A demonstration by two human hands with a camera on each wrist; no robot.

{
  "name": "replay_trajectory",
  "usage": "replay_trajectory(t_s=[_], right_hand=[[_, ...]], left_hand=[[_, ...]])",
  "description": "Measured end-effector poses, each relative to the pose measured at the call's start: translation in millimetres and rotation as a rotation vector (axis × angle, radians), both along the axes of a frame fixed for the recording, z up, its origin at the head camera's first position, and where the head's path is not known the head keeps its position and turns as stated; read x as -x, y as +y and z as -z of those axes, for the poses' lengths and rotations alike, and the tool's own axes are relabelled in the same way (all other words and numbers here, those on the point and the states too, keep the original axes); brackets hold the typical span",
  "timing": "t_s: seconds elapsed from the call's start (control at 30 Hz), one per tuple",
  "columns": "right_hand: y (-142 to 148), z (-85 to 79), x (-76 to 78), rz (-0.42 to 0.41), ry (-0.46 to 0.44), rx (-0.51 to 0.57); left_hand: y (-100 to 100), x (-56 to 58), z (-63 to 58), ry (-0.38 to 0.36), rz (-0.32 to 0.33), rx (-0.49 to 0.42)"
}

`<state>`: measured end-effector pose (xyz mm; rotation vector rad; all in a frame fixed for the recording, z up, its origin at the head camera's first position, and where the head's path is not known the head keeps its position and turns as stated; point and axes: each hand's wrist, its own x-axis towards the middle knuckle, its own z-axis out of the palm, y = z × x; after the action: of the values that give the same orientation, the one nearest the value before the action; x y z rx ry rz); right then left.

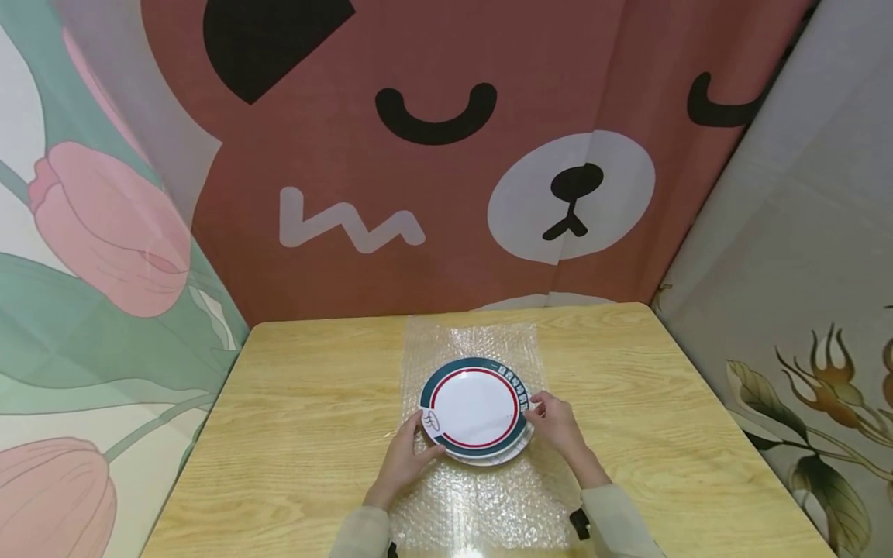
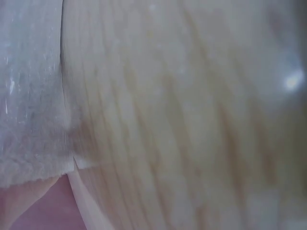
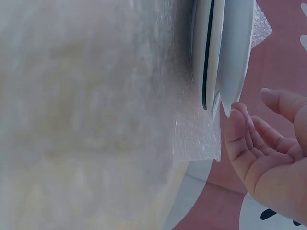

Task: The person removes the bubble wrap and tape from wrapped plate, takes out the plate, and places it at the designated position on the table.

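A round white plate (image 1: 476, 407) with a dark teal rim band, a red ring and lettering tops a stack. Below it, the edge of a lower plate (image 1: 516, 449) peeks out at the lower right. My left hand (image 1: 405, 457) holds the top plate at its left rim, thumb by the lower edge and fingers higher up. At the right rim is my right hand (image 1: 558, 425). Its fingertips (image 3: 236, 120) touch the underside edge of the top plate in the right wrist view, while the thumb stands apart. The left wrist view hides the left fingers.
Bubble wrap (image 1: 474, 496) lies under the stack, running from the table's back edge toward the front. The wooden table (image 1: 293, 418) extends on both sides. Printed cloth (image 1: 446, 170) hangs behind and at both sides.
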<state>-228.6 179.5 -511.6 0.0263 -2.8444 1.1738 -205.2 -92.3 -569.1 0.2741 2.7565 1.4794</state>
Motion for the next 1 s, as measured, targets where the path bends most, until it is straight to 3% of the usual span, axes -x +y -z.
replay_trajectory(t_s=[0.27,0.6,1.0], right_hand=[[-3.4,6.0,1.3,0.011,-0.004,0.015],[-6.2,9.4,-0.4,0.062,-0.108,0.053],[-12.0,17.7,3.5,0.076,-0.106,0.123]], left_hand=[[0.4,-0.7,0.5,-0.005,-0.008,-0.017],[-0.3,-1.0,0.4,-0.003,-0.003,-0.016],[0.6,-1.5,-2.6,0.001,-0.004,-0.024]])
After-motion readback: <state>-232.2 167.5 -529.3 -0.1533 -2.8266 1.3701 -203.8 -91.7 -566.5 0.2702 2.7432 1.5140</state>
